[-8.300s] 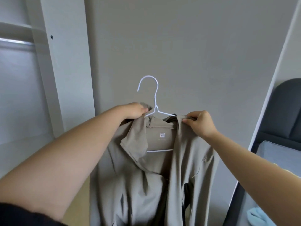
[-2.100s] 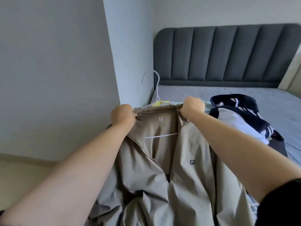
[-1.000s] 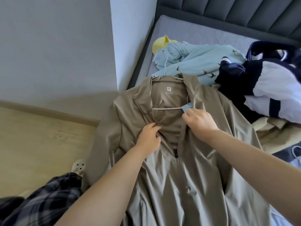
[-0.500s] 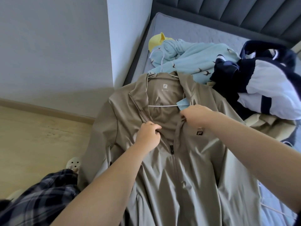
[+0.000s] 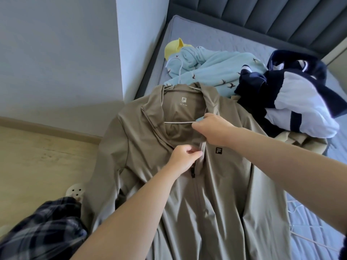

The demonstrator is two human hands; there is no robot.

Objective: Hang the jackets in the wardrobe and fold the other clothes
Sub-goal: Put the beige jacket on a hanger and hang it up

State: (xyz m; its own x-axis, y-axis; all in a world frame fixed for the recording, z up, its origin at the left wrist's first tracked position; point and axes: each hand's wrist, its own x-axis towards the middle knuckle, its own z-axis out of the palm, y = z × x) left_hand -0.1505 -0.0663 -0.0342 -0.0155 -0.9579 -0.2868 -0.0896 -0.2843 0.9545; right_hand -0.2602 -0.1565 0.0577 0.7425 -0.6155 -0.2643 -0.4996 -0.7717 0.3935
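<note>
Fingers of the left hand curled, pinching the left front edge of the tan jacket just above the zip pull. Right hand also curled, gripping the opposite front edge near the collar opening, a bit of pale blue showing at its thumb. Both hands close together over the chest, either side of the open neck.

Jacket lies face up on the bed, its left sleeve hanging over the bed's edge toward the wood floor. Zip closed from the pull down, open above. White wire hanger inside the shoulders; its bar crosses the neck opening, its hook reaches up over the light blue garment.

Light blue garment with dark bird print sits beyond the collar, a yellow piece at its far end. Navy and white jacket heaped at right, touching the tan shoulder. Grey padded headboard behind. Plaid trousers at lower left; white perforated slipper on the floor beside them.
</note>
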